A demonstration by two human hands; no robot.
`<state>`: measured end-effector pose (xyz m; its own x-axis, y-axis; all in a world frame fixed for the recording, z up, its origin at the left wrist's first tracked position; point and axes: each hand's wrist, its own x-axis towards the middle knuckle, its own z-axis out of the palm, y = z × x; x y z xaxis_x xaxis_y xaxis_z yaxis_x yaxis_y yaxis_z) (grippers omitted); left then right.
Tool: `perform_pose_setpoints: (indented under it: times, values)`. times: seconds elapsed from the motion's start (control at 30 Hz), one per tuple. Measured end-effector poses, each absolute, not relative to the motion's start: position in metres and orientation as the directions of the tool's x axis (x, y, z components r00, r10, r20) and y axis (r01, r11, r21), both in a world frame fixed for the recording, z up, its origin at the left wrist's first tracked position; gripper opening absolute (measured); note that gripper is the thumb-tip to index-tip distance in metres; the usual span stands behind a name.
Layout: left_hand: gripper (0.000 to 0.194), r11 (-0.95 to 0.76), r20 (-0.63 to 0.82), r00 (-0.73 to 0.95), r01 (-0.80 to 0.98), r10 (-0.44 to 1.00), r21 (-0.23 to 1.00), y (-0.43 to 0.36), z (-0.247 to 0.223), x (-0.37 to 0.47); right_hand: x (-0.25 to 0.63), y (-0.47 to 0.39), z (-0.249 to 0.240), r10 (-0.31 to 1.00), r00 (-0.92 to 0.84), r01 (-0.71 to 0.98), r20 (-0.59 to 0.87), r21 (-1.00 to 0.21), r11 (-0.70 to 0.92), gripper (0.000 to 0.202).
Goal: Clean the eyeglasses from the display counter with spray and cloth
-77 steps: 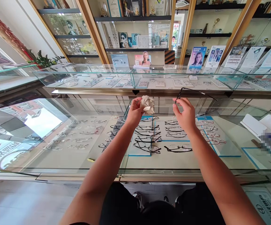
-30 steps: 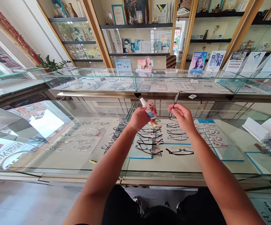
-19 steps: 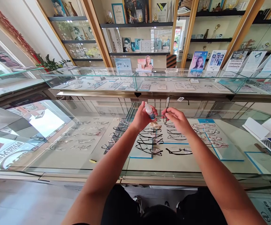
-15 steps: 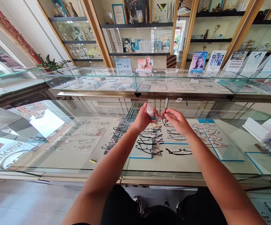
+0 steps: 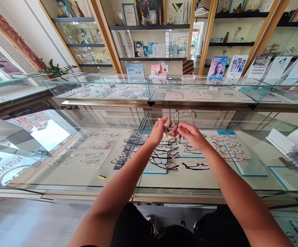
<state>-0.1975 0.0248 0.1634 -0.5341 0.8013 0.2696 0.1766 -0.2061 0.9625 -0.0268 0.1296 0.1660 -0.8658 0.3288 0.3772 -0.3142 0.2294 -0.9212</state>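
My left hand (image 5: 158,131) is closed around a small white bottle (image 5: 167,124), tilted with its narrow tip toward the left and partly hidden by my fingers. Close on the right, my right hand (image 5: 188,133) pinches a pair of dark-framed glasses (image 5: 176,117), held upright with one lens toward the bottle and a temple reaching right. A small white tag (image 5: 187,112) hangs on that temple. Just under the bottle, a cream-coloured cloth-like thing (image 5: 169,137) shows between my hands; I cannot tell whether either hand touches it. Both hands are above the glass counter (image 5: 123,181).
Rows of glasses (image 5: 164,164) lie in the display under the glass. A small yellow object (image 5: 101,177) rests at the front left. White cases (image 5: 280,141) stand at the right. A second glass showcase (image 5: 100,85) runs behind, with leaflets (image 5: 217,68) on top.
The bottle has tipped over from upright, its tip now pointing left. The glasses have shifted slightly left and closer to the bottle, and my right hand has moved with them.
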Motion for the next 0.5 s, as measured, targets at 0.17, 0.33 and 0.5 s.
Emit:
perform_pose_setpoints:
  times: [0.17,0.33,0.5]
  values:
    - [0.055,-0.213,0.314,-0.519,0.246,0.795,0.946,0.0233,0.1612,-0.1996,-0.0266,0.1278,0.1655,0.311,-0.877,-0.313,0.367,-0.926,0.209,0.042]
    - [0.053,-0.255,0.349,-0.511,0.246,0.785,0.935,0.0242,0.1589,-0.1993,-0.0266,0.1272,0.1662,0.296,-0.879,-0.323,0.372,-0.924,0.203,0.041]
    - [0.053,-0.253,0.326,-0.57,0.206,0.754,0.945,0.0247,0.1586,-0.1964,-0.0267,0.1314,0.1663,0.368,-0.845,-0.342,0.388,-0.921,0.185,0.044]
